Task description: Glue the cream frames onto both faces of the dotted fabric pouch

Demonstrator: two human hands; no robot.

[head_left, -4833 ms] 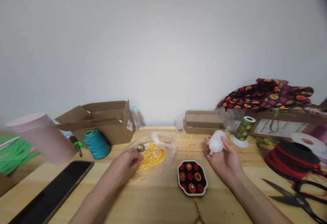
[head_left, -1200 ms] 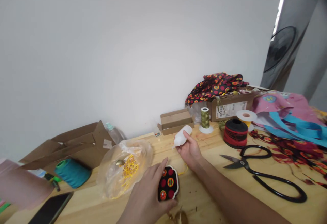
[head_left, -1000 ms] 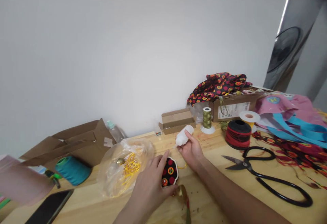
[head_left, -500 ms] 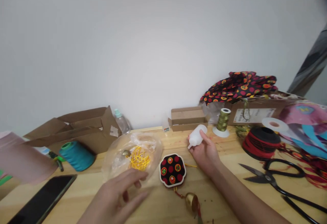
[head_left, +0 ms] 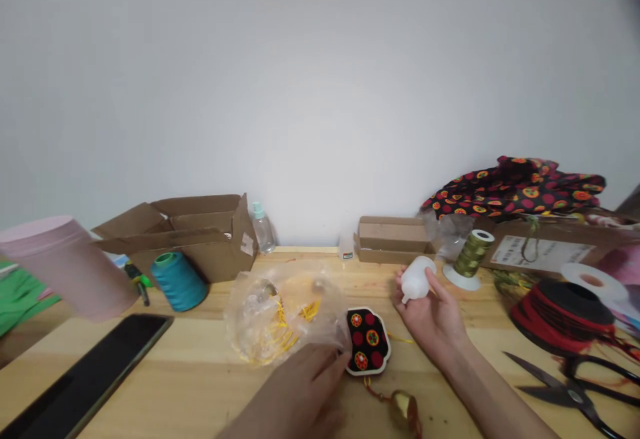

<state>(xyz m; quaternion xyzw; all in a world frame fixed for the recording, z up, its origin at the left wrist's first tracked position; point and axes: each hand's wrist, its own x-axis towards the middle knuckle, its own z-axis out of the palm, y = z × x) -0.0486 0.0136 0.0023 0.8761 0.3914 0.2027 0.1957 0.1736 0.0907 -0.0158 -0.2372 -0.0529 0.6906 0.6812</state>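
A white plastic squeeze bottle (head_left: 416, 280) lies tilted in my right hand (head_left: 436, 315), its narrow nozzle pointing down to the left. My left hand (head_left: 305, 385) has its fingers closed at the near right edge of a clear plastic bag (head_left: 245, 329), beside the padded charm; the fingertips are partly hidden and a little blurred. Inside the bag is a bundle of yellow cord (head_left: 285, 332). The charm (head_left: 373, 337) is black with red dots and flower patterns and has a pale rim. Below it a brass bell (head_left: 403, 409) hangs on a cord lying on the table.
To the right are black scissors (head_left: 560, 389), a red cord spool (head_left: 560, 319) and a green thread spool (head_left: 473, 255). Cardboard boxes (head_left: 225, 242) stand by the wall. At left are a teal thread cone (head_left: 179, 282), a phone (head_left: 90, 379) and a pink cylinder (head_left: 75, 272).
My left hand has moved right and closed at the bag's edge, and the bag now reaches over the charm's left side. The view has turned left. The bottle stays in my right hand.
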